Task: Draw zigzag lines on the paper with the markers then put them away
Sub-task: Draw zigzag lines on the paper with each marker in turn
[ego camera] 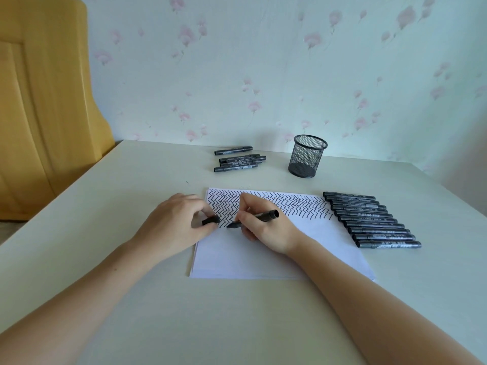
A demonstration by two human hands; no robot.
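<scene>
Hiding part of the zigzags, right hand [266, 227] pinches a black marker [253, 219] on paper [329, 248] | left hand [176, 222] pinches its cap [210, 220] | round mesh cup [307, 156] at 1 o'clock

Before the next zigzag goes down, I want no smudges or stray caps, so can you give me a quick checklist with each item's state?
1. Marker gripped by right hand: ok.
2. Cap held in left hand: ok.
3. Tip touching paper: cannot tell.
4. Blank space below the zigzags: ok.
5. Paper steadied by left hand at its edge: ok.
6. Mesh cup upright, nothing in it: ok.
</scene>
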